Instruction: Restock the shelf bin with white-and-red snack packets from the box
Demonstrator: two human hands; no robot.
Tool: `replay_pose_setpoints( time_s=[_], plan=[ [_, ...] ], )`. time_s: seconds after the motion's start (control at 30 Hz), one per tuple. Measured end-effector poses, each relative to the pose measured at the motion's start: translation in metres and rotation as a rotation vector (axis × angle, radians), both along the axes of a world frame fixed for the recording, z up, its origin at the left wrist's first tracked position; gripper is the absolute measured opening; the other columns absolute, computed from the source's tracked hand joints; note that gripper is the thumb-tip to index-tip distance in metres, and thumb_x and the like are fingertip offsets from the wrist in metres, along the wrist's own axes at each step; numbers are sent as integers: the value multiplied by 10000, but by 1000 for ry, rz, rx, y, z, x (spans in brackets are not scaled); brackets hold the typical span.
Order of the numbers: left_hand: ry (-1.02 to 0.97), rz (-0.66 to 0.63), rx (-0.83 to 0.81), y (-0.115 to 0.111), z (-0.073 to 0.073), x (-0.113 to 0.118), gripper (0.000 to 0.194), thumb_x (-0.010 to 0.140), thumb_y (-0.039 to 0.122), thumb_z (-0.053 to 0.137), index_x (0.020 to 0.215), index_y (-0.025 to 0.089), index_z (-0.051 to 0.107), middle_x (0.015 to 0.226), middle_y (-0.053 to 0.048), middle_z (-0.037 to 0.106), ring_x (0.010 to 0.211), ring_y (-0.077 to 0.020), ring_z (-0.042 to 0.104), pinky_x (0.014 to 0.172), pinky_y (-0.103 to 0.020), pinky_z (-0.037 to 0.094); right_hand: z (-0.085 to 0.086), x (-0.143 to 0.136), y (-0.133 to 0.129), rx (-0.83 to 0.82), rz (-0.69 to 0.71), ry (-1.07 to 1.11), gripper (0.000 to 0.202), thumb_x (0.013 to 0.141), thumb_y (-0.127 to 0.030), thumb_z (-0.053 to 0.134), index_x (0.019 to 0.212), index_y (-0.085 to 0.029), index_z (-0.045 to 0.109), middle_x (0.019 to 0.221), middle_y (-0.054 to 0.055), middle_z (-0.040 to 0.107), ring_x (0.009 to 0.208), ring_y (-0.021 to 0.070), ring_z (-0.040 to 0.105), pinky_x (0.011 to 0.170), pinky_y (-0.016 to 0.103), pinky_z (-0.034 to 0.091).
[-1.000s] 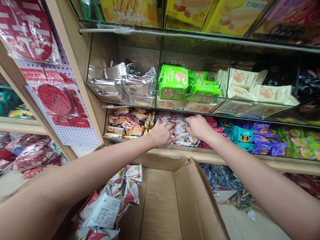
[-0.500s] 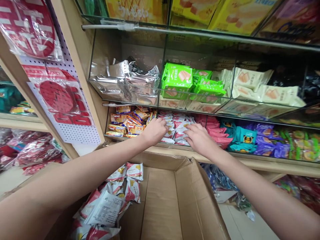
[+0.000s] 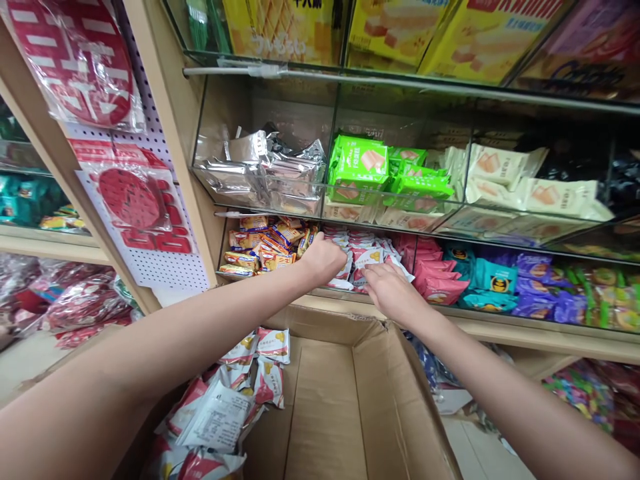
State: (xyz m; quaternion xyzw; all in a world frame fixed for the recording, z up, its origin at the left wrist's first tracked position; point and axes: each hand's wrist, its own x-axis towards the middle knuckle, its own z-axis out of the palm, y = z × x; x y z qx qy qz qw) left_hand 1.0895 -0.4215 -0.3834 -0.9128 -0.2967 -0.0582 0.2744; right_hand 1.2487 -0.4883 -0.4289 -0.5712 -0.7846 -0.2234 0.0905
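My left hand (image 3: 326, 259) is curled at the left side of a lower shelf compartment of white-and-pink snack packets (image 3: 367, 259). Its fingertips are hidden, so what it grips cannot be made out. On the right side of that same compartment lies my right hand (image 3: 389, 285), fingers stretched out over the packets and touching them. Below my arms, a cardboard box (image 3: 327, 407) holds more white-and-pink packets (image 3: 273, 381) on its left side, one of them with its printed back up.
Orange-and-yellow packets (image 3: 265, 250) fill the bin to the left. Pink packets (image 3: 440, 280), teal packets (image 3: 493, 277) and purple packets (image 3: 537, 280) sit to the right. Overhead runs a glass shelf with green packets (image 3: 360, 167). Red decorations (image 3: 133, 200) hang from a pegboard at left.
The view has shifted slightly, so the shelf sits a little lower and further right. My left hand has curled more tightly. Under my right hand, the packets' arrangement has changed and one lies flatter.
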Motion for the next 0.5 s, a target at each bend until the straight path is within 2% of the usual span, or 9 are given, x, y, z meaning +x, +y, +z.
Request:
replay_pose_setpoints(
  time_s=[0.17, 0.27, 0.37, 0.5],
  plan=[
    [-52, -54, 59, -5, -6, -6, 203, 769, 75, 421, 839, 97, 610, 857, -122, 623, 855, -233, 554, 845, -455, 325, -5, 22, -11, 103, -82, -30, 325, 814, -196, 424, 1077, -58, 556, 1124, 165, 545, 1046, 253, 443, 906, 341, 319],
    [-65, -127, 102, -9, -14, -12, 275, 824, 123, 363, 1009, 131, 567, 1021, -110, 583, 961, -224, 505, 940, -475, 254, -12, 33, -17, 120, -114, -81, 314, 818, -173, 412, 1064, -60, 570, 1135, 162, 541, 1055, 265, 433, 906, 356, 320],
    [-96, -190, 125, -10, -21, -14, 353, 843, 179, 347, 1177, 163, 458, 1203, -98, 489, 1092, -235, 420, 968, -464, 237, -15, 32, -21, 125, -123, -110, 301, 817, -163, 417, 1049, -60, 578, 1161, 162, 524, 1091, 272, 403, 934, 376, 285],
    [-132, -242, 109, -11, -27, -10, 361, 859, 287, 334, 1176, 176, 464, 1249, -83, 461, 1140, -252, 374, 981, -496, 205, -9, 23, -19, 127, -143, -45, 356, 809, -215, 459, 1127, -68, 519, 1139, 145, 539, 1051, 262, 419, 905, 373, 300]
  ],
)
